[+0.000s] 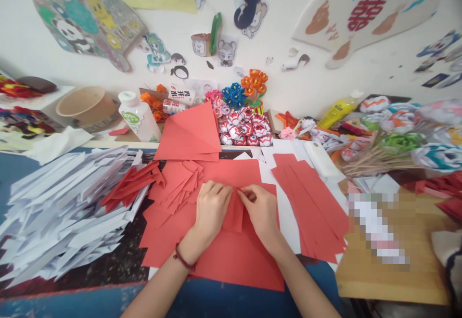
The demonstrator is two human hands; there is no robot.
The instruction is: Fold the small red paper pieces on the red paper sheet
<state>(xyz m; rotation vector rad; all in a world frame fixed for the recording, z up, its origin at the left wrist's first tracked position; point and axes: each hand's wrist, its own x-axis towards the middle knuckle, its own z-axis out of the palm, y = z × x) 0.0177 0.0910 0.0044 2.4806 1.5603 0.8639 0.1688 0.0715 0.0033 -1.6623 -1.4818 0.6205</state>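
Both my hands pinch a small red paper piece at its far edge, above a stack of large red paper sheets. My left hand grips its left side, with a dark cord bracelet on the wrist. Opposite it, my right hand has thumb and index finger closed on the right side. Fingertips partly hide the paper's upper edge. Just left of my left hand lie small cut red paper squares. Long red paper strips are stacked to the right of my right hand.
Folded white paper strips pile up at left, with folded red strips on them. Behind stand a white bottle, upright red paper and red-and-white folded paper balls. A wooden stool and paper flowers on sticks are at right.
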